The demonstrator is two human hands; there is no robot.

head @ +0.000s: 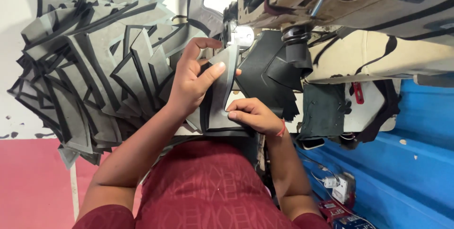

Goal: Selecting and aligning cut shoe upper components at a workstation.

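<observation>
At frame centre, both hands pinch a grey-and-black cut piece (222, 92): left hand (189, 85) closed on its upper edge, right hand (253, 115) on the lower. It looks light, floppy; edges suit gripping.

A large fanned pile of cut pieces (94, 68) covers the left part of the table (14, 115), reaching to its left edge. Just right of the pile, the left hand (191, 80) and the right hand (253, 115) hold one cut piece (222, 92) between them, the left hand above, the right hand below it. Directly beyond that piece stands the sewing machine (340, 2), filling the upper right. Further pieces (269, 77) lie under the machine's head, right of the hands. A power adapter (339, 189) sits at lower right, beside the person's right arm.
</observation>
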